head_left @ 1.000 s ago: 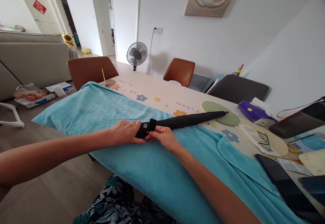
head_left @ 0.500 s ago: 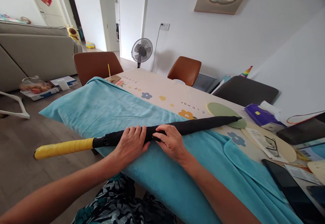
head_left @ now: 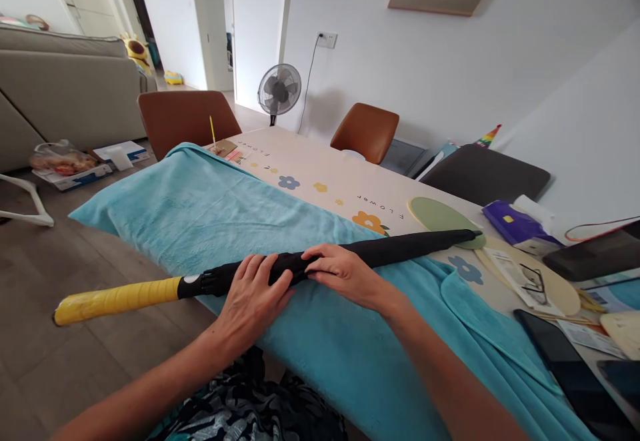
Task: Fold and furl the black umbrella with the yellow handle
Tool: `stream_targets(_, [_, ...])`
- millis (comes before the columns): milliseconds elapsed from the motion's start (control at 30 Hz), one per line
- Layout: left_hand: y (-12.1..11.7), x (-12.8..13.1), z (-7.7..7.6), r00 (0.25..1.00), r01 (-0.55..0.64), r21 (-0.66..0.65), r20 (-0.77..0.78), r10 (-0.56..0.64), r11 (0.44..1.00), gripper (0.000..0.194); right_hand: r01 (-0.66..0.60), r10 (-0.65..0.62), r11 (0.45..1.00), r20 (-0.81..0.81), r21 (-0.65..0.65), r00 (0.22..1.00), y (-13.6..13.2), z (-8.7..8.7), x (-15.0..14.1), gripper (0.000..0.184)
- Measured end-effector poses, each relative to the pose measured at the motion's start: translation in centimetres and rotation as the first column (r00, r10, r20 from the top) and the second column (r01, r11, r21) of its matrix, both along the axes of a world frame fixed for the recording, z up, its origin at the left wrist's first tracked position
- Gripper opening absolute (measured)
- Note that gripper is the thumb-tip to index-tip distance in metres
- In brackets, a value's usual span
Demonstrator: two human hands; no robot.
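Right hand (head_left: 347, 277) pinched the black umbrella (head_left: 400, 247) mid-length; left hand (head_left: 254, 300), loosely spread, rested on it nearer its yellow handle (head_left: 120, 301), whose overhang risked tipping it if both slackened.

I see through one head camera, set above and behind the grip, close over the left hand (head_left: 257, 298) and right hand (head_left: 350, 278), facing forward and down across the table (head_left: 295, 151) to the wall (head_left: 440, 71) beyond.
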State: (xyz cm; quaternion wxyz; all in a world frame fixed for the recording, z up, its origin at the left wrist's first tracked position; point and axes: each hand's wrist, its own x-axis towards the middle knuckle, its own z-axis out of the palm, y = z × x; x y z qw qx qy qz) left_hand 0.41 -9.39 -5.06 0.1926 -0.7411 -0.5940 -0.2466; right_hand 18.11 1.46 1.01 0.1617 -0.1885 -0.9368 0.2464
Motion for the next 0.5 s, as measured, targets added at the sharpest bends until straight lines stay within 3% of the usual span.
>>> stream_targets(200, [0.0, -0.2, -0.7, 0.999, 0.021, 0.013, -0.046, -0.02, 1.0, 0.008, 0.022, -0.021, 0.998, -0.032, 0.058, 0.999, -0.5, -0.4, -1.0, 0.02])
stream_targets(333, [0.0, -0.3, -0.9, 0.999, 0.015, 0.01, -0.038, -0.015, 1.0, 0.006, 0.116, -0.126, 0.984, -0.069, -0.135, 0.99, 0.2, -1.0, -1.4, 0.011])
stream_targets(500, [0.0, -0.2, -0.6, 0.999, 0.045, 0.04, 0.025, -0.046, 0.998, 0.008, 0.165, -0.222, 0.906, -0.106, -0.39, 0.969, 1.1, -1.6, -1.5, 0.006])
